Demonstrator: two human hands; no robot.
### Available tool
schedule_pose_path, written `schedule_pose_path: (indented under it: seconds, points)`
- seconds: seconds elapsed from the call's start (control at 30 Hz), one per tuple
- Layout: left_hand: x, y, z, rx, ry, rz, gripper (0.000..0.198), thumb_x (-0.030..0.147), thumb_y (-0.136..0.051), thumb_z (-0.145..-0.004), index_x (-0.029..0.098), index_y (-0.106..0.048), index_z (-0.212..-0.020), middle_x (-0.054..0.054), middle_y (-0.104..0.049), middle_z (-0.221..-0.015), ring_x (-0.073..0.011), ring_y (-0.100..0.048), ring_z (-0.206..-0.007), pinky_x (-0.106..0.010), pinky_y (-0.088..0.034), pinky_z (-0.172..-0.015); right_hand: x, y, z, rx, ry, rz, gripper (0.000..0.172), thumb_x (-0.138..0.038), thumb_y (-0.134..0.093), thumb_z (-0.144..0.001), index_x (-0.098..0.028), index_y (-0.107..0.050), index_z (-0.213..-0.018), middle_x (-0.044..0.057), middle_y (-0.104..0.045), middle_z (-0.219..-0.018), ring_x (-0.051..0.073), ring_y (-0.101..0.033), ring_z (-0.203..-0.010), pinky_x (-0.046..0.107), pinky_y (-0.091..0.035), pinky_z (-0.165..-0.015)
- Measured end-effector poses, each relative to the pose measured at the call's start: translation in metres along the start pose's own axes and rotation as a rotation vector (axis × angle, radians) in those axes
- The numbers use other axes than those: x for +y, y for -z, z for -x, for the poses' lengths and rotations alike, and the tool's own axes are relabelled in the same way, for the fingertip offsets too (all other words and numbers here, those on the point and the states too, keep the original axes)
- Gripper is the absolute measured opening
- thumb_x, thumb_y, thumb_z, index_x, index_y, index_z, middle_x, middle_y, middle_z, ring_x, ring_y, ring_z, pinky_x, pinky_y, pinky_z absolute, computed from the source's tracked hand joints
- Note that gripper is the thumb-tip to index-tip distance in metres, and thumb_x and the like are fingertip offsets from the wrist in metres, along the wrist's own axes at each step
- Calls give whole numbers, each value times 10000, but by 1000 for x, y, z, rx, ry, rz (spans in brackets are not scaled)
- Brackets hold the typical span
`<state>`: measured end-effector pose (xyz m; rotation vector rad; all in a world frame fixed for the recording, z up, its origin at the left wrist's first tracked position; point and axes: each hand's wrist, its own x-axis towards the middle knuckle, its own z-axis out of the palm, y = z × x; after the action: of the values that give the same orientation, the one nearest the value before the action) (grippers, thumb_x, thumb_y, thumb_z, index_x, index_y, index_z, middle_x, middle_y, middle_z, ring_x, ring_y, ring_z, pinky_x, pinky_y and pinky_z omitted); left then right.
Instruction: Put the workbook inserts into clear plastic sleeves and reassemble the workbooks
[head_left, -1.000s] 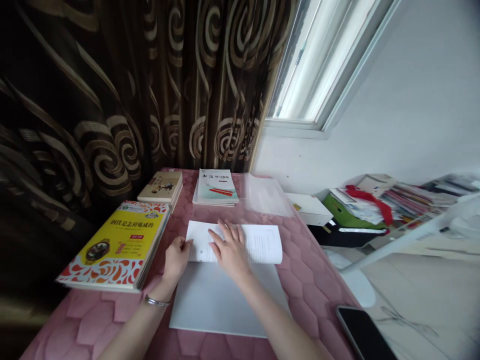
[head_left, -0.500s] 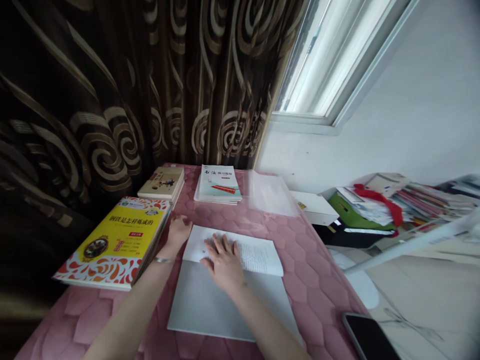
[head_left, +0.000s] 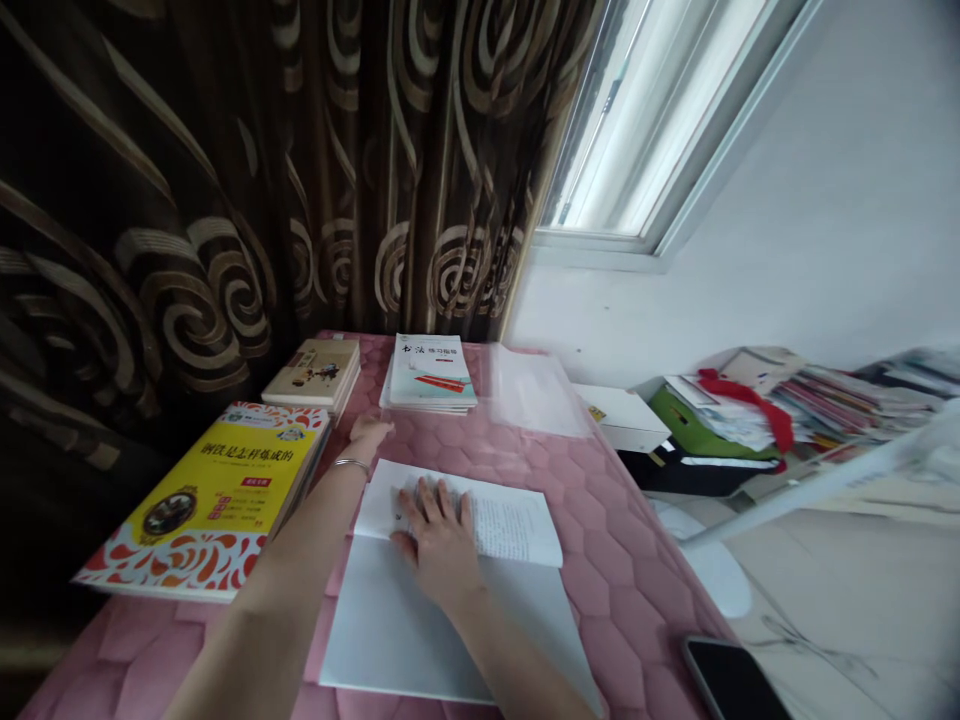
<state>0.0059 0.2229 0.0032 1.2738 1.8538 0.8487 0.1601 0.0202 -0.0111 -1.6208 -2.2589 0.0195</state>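
An open book (head_left: pixel 450 625) lies on the pink quilted table cover. My right hand (head_left: pixel 442 545) rests flat on its upper, printed page, fingers spread. My left hand (head_left: pixel 370 430), with a bracelet at the wrist, is stretched past the book's top left corner. Motion blurs its fingers, so I cannot tell how they are held. Just ahead of it lies a stack of white workbooks (head_left: pixel 431 365) with a red picture on the cover. To its left are a stack of tan books (head_left: pixel 315 370) and a large yellow book (head_left: pixel 240 465) on top of a pile.
A clear plastic sheet (head_left: pixel 540 390) lies at the back right of the pink cover (head_left: pixel 622 570). A phone (head_left: pixel 735 680) is at the right edge. Beyond stand a white box (head_left: pixel 626 418), a lamp base (head_left: pixel 709 575) and piled papers (head_left: pixel 847 400). A dark patterned curtain (head_left: pixel 300 200) hangs behind.
My left hand has moved forward and slightly right, from beside the yellow book's pile toward the white workbooks. My right hand stays on the open page. The view has shifted slightly.
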Motion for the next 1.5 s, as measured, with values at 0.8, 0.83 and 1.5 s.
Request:
schedule_pose_path:
  seconds: [0.8, 0.83, 1.5]
  points:
    - [-39, 32, 119, -166, -203, 673, 474, 314, -621, -723, 160, -600, -1171, -91, -754, -995, -267, -676, -1018, -366, -515, -871, -8, -3, 7, 104, 41, 117, 525, -460, -470, -954, -336, -413, -1461, 98, -456, -1488, 366, -379, -1351, 638, -217, -1078]
    - [-40, 34, 120, -208, -198, 719, 523, 303, -632, -701, 151, -583, -1199, -99, -752, -1010, -270, -680, -1009, -373, -516, -872, -9, 0, 6, 97, 38, 113, 518, -479, -457, -956, -321, -435, -1450, 107, -489, -1456, 360, -402, -1329, 621, -237, -1075]
    - [-46, 32, 126, -290, -220, 733, 553, 182, -599, -602, 176, -544, -1151, -86, -749, -1004, -247, -689, -957, -369, -514, -853, -19, -8, 4, 75, 81, 130, 557, -534, -443, -945, -299, -440, -1450, 91, -420, -1519, 348, -413, -1330, 555, -286, -1070]
